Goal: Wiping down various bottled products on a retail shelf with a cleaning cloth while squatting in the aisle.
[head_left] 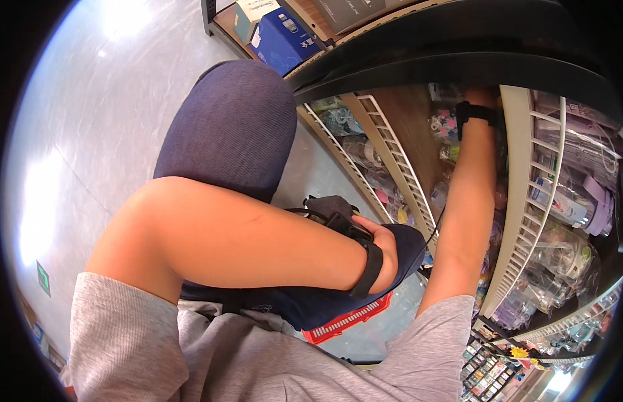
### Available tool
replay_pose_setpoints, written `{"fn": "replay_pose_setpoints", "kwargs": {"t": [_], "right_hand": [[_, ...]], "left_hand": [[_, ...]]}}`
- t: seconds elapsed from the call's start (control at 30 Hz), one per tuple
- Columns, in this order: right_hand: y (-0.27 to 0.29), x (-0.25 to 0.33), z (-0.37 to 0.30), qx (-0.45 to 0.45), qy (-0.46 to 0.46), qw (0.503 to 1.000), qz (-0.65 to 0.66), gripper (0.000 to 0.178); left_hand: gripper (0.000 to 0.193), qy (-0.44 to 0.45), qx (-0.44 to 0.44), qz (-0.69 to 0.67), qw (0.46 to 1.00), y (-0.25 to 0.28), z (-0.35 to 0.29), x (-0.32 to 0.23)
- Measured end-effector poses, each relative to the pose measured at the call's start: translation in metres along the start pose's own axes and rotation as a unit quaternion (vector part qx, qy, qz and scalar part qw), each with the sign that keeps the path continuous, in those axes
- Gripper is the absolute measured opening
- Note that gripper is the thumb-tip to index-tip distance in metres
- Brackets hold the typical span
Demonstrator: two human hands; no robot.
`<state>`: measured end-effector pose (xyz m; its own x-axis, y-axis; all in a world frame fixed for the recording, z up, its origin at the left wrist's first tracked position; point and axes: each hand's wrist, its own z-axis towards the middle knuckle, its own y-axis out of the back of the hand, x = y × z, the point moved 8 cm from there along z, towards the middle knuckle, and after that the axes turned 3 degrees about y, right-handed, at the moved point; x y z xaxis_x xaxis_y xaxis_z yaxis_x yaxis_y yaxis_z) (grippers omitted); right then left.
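Observation:
My left forearm crosses over my bent legs, and my left hand [384,242] rests against the dark blue trouser knee [410,248]. A black strap [369,269] circles that wrist, with a small black device and a cable beside it. Most of the left fingers are hidden. My right arm stretches deep into a shelf, past the white wire fences. Above its black wrist strap [477,115], my right hand [484,96] sits in shadow under a black edge, its fingers out of sight. Clear-wrapped goods [444,126] with pink and white pieces lie beside that wrist.
More shelf tiers with white wire fences [551,167] hold wrapped bottles, including a lilac-handled one [598,204]. A red basket [348,320] stands on the grey floor [90,134] below me. Blue boxes [284,40] sit on a shelf at the top.

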<state>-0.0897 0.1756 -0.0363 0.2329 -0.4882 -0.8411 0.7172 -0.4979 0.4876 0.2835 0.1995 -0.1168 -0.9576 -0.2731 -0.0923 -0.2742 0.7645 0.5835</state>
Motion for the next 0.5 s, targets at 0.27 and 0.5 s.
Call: {"fn": "replay_pose_setpoints", "kwargs": {"t": [0.27,0.5], "right_hand": [[0.037,0.022,-0.014,0.110,-0.007,0.993,-0.044,0.051],[0.135,0.021,-0.060,0.071,-0.070,0.984,0.146,0.054]], "left_hand": [[0.037,-0.015,-0.033,-0.007,0.999,-0.005,0.003,0.003],[0.042,-0.019,-0.126,-0.046,0.991,0.008,-0.014,0.014]]}}
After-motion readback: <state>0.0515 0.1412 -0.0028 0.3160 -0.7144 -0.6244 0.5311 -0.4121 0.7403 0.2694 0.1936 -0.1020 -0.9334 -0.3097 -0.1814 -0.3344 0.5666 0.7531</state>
